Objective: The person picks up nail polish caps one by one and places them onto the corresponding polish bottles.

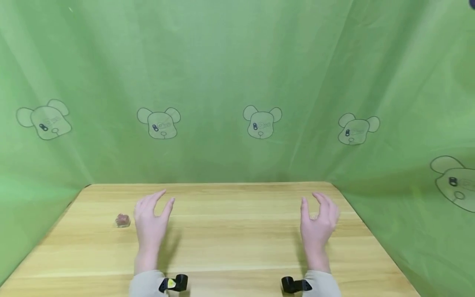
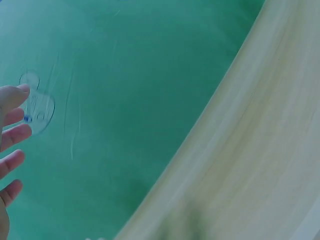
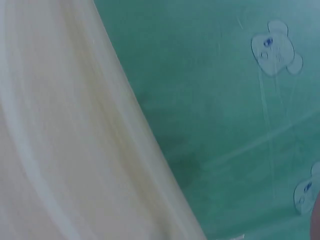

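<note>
My left hand (image 1: pixel 151 225) hovers over the left part of the wooden table (image 1: pixel 237 239), thumb and fingers spread apart with nothing between them. Just left of it lies a small reddish-brown lump in clear wrapping (image 1: pixel 123 220). In the left wrist view, the loosely bent fingers (image 2: pixel 16 134) show at the left edge. Over the right part of the table, my right hand (image 1: pixel 317 225) is held the same way, its thumb apart from its fingers. A pale thing (image 1: pixel 314 216) peeks out behind this hand, mostly hidden. Only a sliver of the hand enters the right wrist view.
Green curtains (image 1: pixel 215 74) printed with bear heads hang behind the table and along both sides. The table's back edge meets the curtain. Black wrist cameras sit on both light sleeves (image 1: pixel 322 284) near the front.
</note>
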A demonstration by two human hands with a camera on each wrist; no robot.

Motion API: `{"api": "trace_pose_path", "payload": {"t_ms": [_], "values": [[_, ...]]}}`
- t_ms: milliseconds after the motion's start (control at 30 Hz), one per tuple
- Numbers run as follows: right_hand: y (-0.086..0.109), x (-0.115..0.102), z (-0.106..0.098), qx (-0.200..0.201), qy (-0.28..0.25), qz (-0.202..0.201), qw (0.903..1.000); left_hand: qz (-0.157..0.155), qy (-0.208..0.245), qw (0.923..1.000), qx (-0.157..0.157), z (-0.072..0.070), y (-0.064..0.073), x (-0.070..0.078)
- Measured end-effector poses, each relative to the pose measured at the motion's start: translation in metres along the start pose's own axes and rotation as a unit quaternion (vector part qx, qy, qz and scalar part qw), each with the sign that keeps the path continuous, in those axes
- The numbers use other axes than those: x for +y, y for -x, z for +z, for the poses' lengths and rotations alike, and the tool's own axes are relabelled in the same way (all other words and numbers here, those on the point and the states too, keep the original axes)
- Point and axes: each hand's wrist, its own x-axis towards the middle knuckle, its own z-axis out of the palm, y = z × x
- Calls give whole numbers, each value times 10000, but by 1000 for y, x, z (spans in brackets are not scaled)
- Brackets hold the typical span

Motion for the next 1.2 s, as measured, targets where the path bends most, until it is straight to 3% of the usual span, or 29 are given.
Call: {"api": "trace_pose_path", "payload": {"t_ms": [233, 500, 833, 1033, 1200], "values": [[9, 16, -19, 48, 503, 1086, 9928, -295, 142, 9982, 499, -10, 2, -19], [24, 35, -32, -119, 1061, 2091, 9721, -564, 344, 9952, 716, -10, 7, -41], [30, 41, -43, -302, 1232, 3160, 9402, -1249, 359, 9910, 307, -13, 16, -59], [32, 45, -49, -697, 1257, 3921, 9086, -1944, 204, 9803, -283, -15, 20, -63], [32, 47, -54, -1107, 1363, 4380, 8817, -2237, 80, 9730, -562, -16, 22, -66]]}}
